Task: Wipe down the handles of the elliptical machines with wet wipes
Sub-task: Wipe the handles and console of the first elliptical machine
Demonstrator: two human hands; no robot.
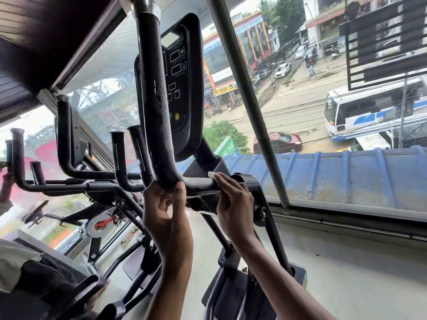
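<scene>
A thick black handle (154,107) of the elliptical machine rises in front of me and bends at its base into a horizontal bar (203,184). My left hand (166,211) grips the bend of the handle from below, thumb and fingers curled round it. My right hand (233,202) presses a white wet wipe (212,174) onto the horizontal bar, fingers wrapped over the bar with the wipe showing at the fingertips. The black console (182,88) stands just behind the handle.
More black handles (120,162) of neighbouring machines line up to the left. Another person's hand (7,188) holds a far handle at the left edge. A large window (323,112) with a slanted metal post (249,100) faces the street. A white ledge (346,262) runs below it.
</scene>
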